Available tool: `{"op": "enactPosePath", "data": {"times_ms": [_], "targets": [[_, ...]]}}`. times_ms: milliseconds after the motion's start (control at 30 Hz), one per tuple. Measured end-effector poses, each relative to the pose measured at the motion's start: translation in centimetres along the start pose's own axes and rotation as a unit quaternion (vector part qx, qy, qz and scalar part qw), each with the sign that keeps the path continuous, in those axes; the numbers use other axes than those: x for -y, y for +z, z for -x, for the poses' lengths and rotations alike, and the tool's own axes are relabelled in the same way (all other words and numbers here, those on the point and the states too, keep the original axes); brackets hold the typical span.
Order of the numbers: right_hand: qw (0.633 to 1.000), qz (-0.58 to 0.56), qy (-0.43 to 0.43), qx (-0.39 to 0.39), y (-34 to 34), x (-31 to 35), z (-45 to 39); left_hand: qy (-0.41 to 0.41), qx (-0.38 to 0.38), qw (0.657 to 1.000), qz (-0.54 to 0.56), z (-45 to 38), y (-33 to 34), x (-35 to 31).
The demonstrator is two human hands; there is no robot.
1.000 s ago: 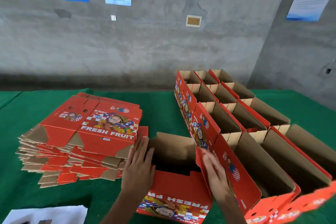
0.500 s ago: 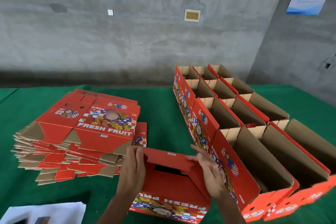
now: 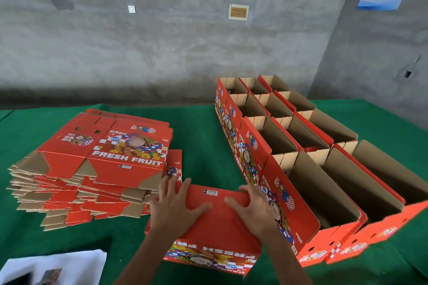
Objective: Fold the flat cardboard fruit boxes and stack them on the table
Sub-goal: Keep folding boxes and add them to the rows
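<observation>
The box (image 3: 208,222) being folded sits near the front edge of the table (image 3: 201,127), between the stack of flat boxes (image 3: 92,169) and the rows of folded boxes (image 3: 301,157). The left hand (image 3: 172,209) lies spread, flat on its red bottom panel; the right hand (image 3: 254,208) presses beside it, fingers slightly bent over the far edge. If the flaps beneath are not locked, the bottom may spring open once pressure lifts. Uneven pressing could crease the panel or shove the box against its neighbour.

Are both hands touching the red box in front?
Touching. The head view shows the left hand and right hand lying spread on the top flaps of the red box.
</observation>
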State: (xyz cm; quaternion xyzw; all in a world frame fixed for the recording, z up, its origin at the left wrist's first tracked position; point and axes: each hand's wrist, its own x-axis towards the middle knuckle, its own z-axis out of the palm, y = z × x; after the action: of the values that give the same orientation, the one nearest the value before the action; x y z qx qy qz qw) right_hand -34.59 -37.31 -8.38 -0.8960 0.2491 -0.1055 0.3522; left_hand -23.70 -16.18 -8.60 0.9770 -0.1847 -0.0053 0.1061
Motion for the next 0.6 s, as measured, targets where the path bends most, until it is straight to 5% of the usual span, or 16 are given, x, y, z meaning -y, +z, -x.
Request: {"op": "enactPosePath", "data": {"times_ms": [100, 200, 267, 433, 600], "targets": [[0.969, -0.185, 0.161, -0.033, -0.2, -1.4, -0.1, -0.026, -0.013, 0.999, 0.031, -0.3, -0.5, 1.6], [0.904, -0.215, 0.322, 0.18, 0.4, -3.3, 0.5, -0.05, 0.008, 0.997, 0.052, -0.3, -1.4, 2.2], [0.876, -0.199, 0.375, 0.228, 1.0, -3.4, 1.0, -0.057, -0.002, 0.995, 0.08, 0.0, -1.8, 2.1], [0.872, -0.174, 0.374, 0.263, 0.2, -3.4, 1.0, -0.091, -0.035, 0.987, 0.129, 0.6, -2.2, 1.6], [0.857, -0.298, 0.32, 0.271, -2.1, -2.3, 1.7, -0.113, -0.093, 0.968, 0.204, 0.5, -3.9, 1.4]]}}
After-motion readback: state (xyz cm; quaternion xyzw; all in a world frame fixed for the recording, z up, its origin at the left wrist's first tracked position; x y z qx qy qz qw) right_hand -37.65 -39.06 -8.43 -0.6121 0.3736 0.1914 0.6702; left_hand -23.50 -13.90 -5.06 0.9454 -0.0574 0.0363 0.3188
